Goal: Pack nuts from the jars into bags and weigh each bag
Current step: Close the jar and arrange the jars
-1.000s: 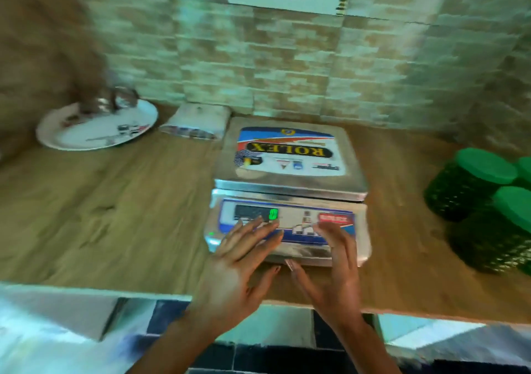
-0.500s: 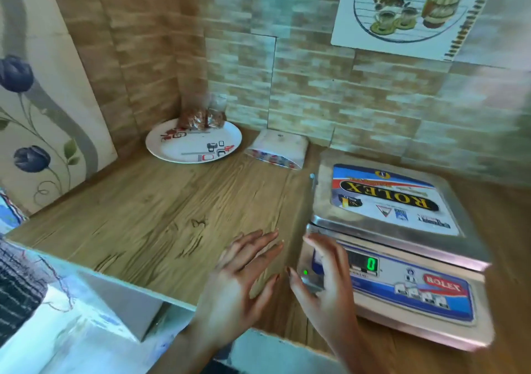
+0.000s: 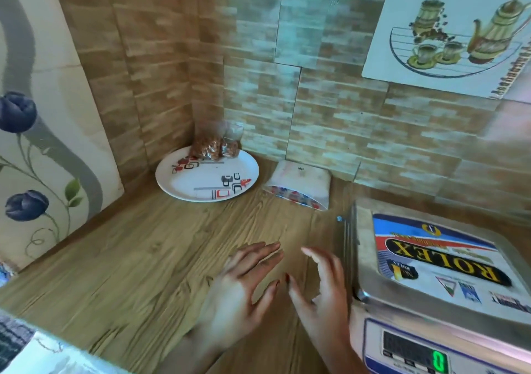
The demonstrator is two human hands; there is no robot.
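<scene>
A steel weighing scale (image 3: 431, 287) with a ROLEX sticker fills the lower right; its green display reads 0 and its pan holds nothing. My left hand (image 3: 241, 293) hovers over the wooden counter with fingers spread, holding nothing. My right hand (image 3: 321, 290) is beside it, fingers apart, just left of the scale's edge. In the far corner two small clear bags of nuts (image 3: 214, 145) stand on a white patterned plate (image 3: 207, 185). A pack of plastic bags (image 3: 301, 184) lies flat to the right of the plate. No jars are in view.
The wooden counter (image 3: 129, 258) meets tiled walls at the back and left. A floral panel (image 3: 34, 132) leans at the left wall. The counter's front edge runs along the lower left.
The view has swung left: the green-lidded jars left the frame and the plate corner came in. Both hands moved off the scale's front panel to the counter left of it.
</scene>
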